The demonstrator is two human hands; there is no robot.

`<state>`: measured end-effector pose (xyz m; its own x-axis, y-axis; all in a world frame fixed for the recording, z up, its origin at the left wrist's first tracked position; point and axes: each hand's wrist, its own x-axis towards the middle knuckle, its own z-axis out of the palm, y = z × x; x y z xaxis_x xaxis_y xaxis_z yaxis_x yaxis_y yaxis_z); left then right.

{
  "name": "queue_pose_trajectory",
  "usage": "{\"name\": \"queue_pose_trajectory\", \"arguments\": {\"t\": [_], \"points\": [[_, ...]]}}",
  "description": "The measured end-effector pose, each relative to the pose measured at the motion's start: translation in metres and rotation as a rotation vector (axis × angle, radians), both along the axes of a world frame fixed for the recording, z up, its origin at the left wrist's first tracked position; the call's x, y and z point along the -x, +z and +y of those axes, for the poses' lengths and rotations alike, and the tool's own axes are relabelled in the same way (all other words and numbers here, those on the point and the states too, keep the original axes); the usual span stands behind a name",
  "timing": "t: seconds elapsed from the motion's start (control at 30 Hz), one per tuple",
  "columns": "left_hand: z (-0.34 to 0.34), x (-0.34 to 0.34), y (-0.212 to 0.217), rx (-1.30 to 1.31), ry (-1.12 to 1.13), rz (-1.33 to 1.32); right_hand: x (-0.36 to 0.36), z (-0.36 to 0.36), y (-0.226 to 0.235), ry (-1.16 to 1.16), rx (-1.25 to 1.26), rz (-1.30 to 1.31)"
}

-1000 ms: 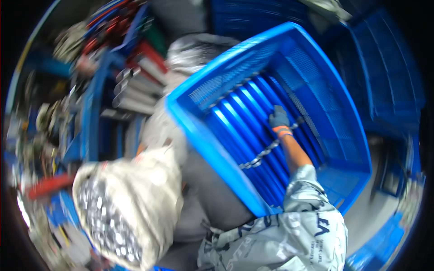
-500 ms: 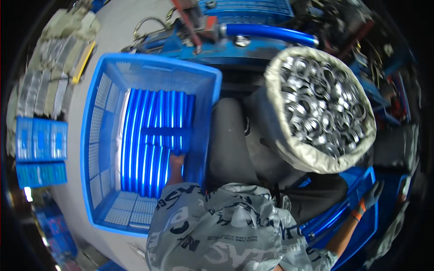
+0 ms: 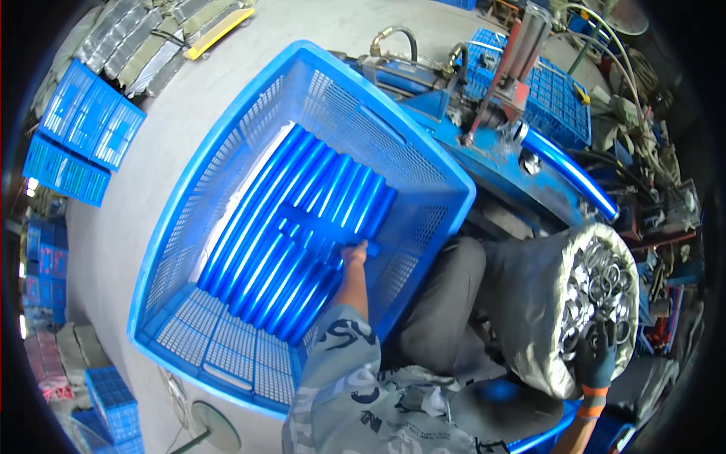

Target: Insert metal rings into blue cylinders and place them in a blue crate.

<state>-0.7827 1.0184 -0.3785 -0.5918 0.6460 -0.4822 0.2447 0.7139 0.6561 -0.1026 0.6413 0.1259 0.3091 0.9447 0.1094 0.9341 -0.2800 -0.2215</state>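
Observation:
Shiny blue metal tubes (image 3: 261, 250) lie side by side in a large blue plastic basket (image 3: 302, 57). One darker blue tube (image 3: 310, 225) rests across them. My bare left hand (image 3: 355, 253) reaches into the basket and closes on that tube near its right end. At the right, a pale fabric sack (image 3: 529, 310) is filled with silvery metal rings (image 3: 601, 276). My right hand (image 3: 597, 357), in a dark glove with an orange cuff, is at the near side of the sack's mouth, against the rings. Its fingers are dark and partly hidden there.
Behind the basket stands a blue machine bench (image 3: 491, 163) with a red and grey clamp unit (image 3: 514, 64). Another blue tube (image 3: 571, 170) lies on it. Blue crates (image 3: 91, 113) and grey bundles (image 3: 113, 45) are stacked at the left.
My view has turned, so the basket appears tilted. My right hand has come from beside the lower right crate up to the rings in the sack. My left hand remains in the basket.

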Motion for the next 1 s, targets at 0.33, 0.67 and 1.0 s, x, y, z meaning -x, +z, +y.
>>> {"name": "queue_pose_trajectory", "arguments": {"t": [0.33, 0.67, 1.0], "points": [[0.000, -0.087, 0.131, -0.279, 0.192, -1.122, 0.010, -0.004, 0.004, 0.014, -0.140, -0.106], [0.066, -0.190, 0.414, -0.852, -0.229, -0.951, 0.027, -0.029, 0.035, -0.182, -0.661, 1.146], [-0.152, -0.368, 0.645, -1.039, -1.753, 0.298, 0.040, -0.035, 0.072, 0.143, -0.796, 1.869]]}}
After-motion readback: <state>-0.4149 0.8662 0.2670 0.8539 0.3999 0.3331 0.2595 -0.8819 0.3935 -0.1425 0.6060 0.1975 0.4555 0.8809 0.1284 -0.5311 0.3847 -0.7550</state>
